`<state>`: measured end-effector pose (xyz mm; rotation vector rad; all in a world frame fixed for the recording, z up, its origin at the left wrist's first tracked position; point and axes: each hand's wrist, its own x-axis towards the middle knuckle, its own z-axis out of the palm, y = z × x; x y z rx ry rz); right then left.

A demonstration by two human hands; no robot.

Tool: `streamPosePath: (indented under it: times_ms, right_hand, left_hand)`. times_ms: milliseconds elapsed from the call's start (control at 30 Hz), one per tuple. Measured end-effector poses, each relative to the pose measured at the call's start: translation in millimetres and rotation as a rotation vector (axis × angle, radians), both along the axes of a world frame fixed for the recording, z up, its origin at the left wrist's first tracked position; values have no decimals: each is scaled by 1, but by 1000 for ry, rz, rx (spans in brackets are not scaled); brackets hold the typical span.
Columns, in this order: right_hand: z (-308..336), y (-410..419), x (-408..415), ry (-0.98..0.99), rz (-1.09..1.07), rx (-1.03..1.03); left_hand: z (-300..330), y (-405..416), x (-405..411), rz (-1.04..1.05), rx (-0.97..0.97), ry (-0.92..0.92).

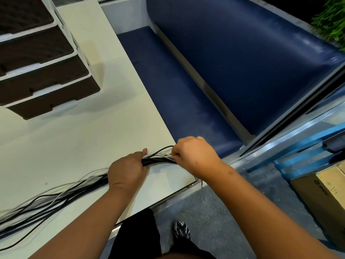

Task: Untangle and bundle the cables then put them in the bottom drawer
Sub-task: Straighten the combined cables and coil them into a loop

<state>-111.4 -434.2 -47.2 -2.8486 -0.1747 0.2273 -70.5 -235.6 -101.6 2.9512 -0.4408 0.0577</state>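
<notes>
I see the left hand [127, 170] gripping the cables [56, 197], which trail leftward from its fingers, right hand [194, 156] pinching the loose ends beside it.

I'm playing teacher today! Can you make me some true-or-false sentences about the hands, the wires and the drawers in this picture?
1. Both hands hold the cables. True: left hand and right hand grip them.
2. The cables are all red. False: they are black and white.
3. The drawer unit stands on the table. True.
4. The bottom drawer holds cables. False: the cables lie on the table.
5. The bench is blue. True.
</notes>
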Motion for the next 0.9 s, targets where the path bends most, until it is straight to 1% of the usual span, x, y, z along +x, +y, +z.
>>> streamPosePath:
  times_ms: [67, 100, 167, 233, 300, 333, 433, 500, 567, 700, 833, 900]
  right_hand:
    - [5, 4, 3, 3, 16, -70]
    - [9, 5, 4, 3, 15, -70]
    - [17, 4, 5, 0, -11, 36]
    - [27, 5, 5, 39, -47, 244]
    - [35, 3, 9, 153, -72, 378]
    - [37, -3, 12, 218, -78, 386]
    - [37, -36, 24, 383, -76, 303]
    - [37, -60, 25, 476, -87, 361]
    - [37, -76, 22, 517, -88, 388]
    - [35, -93, 21, 496, -144, 285]
    - [19, -105, 19, 321, -305, 177]
    - [8, -108, 18, 227, -395, 221]
  left_hand:
    - [1, 0, 0, 3, -1, 0]
    - [2, 0, -1, 4, -1, 3]
    - [4, -1, -1, 11, 5, 8]
    - [4, -2, -1, 14, 15, 11]
    - [4, -1, -1, 13, 32, 13]
    - [4, -1, -1, 10, 34, 14]
    - [2, 0, -1, -6, 18, 9]
    - [0, 1, 0, -10, -12, -15]
    - [-1, 1, -1, -18, -30, -23]
    - [-4, 3, 0, -29, -33, -32]
    - [-5, 4, 0, -46, -8, -3]
    - [-5, 4, 1, -51, -2, 7]
